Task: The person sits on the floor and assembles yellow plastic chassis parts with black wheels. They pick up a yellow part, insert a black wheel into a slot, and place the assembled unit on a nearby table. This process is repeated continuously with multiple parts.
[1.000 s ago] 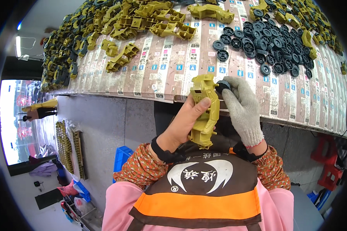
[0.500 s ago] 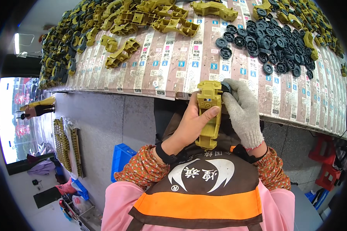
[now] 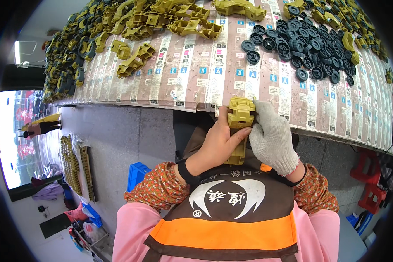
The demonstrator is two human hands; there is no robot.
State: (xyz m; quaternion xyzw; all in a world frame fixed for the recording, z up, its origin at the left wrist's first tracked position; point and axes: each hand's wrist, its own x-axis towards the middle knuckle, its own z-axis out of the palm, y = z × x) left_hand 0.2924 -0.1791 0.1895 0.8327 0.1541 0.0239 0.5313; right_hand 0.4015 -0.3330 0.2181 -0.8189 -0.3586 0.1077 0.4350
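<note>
My bare left hand (image 3: 214,142) grips a yellow plastic toy-vehicle chassis (image 3: 241,114) between thumb and fingers, just off the table's near edge. The chassis points away from me, tilted so its far end stands up toward the camera. Pressed against its right side is my right hand (image 3: 273,139) in a grey knitted glove, fingers bent together. The black wheel those fingers held a moment ago is now hidden under the glove. A heap of black wheels (image 3: 308,46) lies on the table ahead to the right.
Strips of printed paper cover the table (image 3: 192,89). Several yellow chassis (image 3: 195,27) lie at the back, with one loose chassis (image 3: 136,60) nearer. Piled parts with wheels (image 3: 63,65) fill the left end. A blue crate (image 3: 136,176) stands on the floor; red stools (image 3: 371,198) are right.
The chassis has tipped, its far end now facing up more. My gloved fingers have closed in along its right side, and the black wheel has gone out of sight.
</note>
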